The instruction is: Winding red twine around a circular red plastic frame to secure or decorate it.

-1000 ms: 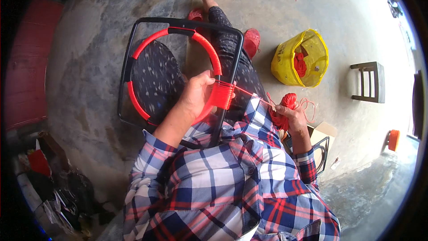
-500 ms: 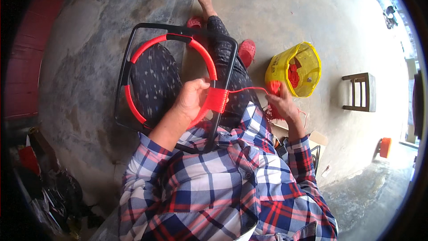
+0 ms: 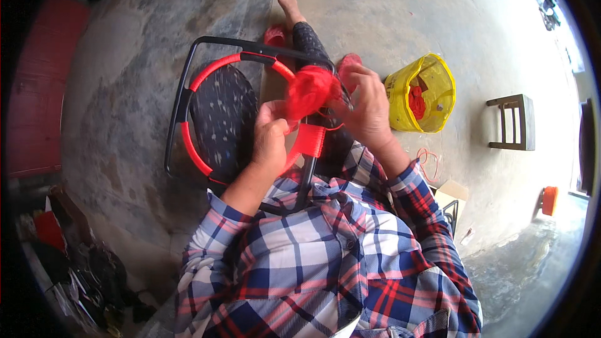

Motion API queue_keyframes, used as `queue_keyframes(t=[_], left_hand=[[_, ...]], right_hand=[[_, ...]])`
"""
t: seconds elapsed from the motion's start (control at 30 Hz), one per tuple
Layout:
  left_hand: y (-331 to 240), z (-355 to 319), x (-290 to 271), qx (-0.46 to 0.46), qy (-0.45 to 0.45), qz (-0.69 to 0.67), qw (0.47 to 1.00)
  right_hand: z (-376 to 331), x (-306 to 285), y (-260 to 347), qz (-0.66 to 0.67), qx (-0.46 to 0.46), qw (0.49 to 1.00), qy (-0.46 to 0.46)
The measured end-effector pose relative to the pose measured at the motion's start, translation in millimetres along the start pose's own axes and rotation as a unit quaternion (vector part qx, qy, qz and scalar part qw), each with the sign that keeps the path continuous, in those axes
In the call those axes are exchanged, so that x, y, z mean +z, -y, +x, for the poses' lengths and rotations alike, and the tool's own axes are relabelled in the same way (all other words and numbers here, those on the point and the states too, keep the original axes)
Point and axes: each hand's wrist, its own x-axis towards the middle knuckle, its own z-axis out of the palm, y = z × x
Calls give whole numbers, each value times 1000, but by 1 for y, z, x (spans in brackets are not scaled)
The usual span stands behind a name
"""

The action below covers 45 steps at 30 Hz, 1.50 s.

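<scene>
Across my lap lies a black metal frame (image 3: pixel 176 119) with an inner ring (image 3: pixel 199 158) partly wrapped in red cord. A thick band of tight cord turns (image 3: pixel 309 140) joins the ring to the frame's right side. Above it is a bundle of red cord (image 3: pixel 310 92), blurred by motion, between my two hands. My left hand (image 3: pixel 270 141), over the ring's opening, is closed, its fingertips at the bundle's lower left edge. My right hand (image 3: pixel 370 109), bent at the fingers, grips the bundle's right side. A short strand runs from the wrapped band toward my right hand.
To the right stands a yellow bucket (image 3: pixel 393 97) with red cord inside. Beyond it is a small wooden stool (image 3: pixel 529 122). Red shoes (image 3: pixel 274 36) lie by my bare foot (image 3: pixel 288 3). Loose red cord (image 3: pixel 427 163) and a cardboard box (image 3: pixel 452 193) sit near my right forearm.
My right hand has brought the cord bundle leftward, over the frame. My left hand has let go of the ring's wrapped side and met the bundle. The strand between band and bundle looks shorter.
</scene>
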Motion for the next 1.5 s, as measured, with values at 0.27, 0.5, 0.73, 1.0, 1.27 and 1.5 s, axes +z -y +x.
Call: queue_keyframes(t=[0.27, 0.5, 0.73, 1.0, 1.27, 1.5], left_hand=[[5, 6, -8, -263, 85, -43, 960], [13, 8, -16, -232, 84, -121, 962], [2, 3, -9, -208, 100, -116, 966], [-8, -4, -5, -193, 141, -123, 963], [-1, -8, -4, -187, 108, -28, 976], [2, -6, -2, -170, 102, -19, 980]], right_hand=[[-46, 15, -8, 130, 70, 955, 257], [-53, -31, -35, 396, 239, 885, 63], [-71, -143, -50, 809, 176, 561, -21], [-57, -120, -55, 519, 344, 773, -118], [-41, -38, 1, 445, 365, 789, 214], [-30, -76, 51, 647, 461, 601, 91]])
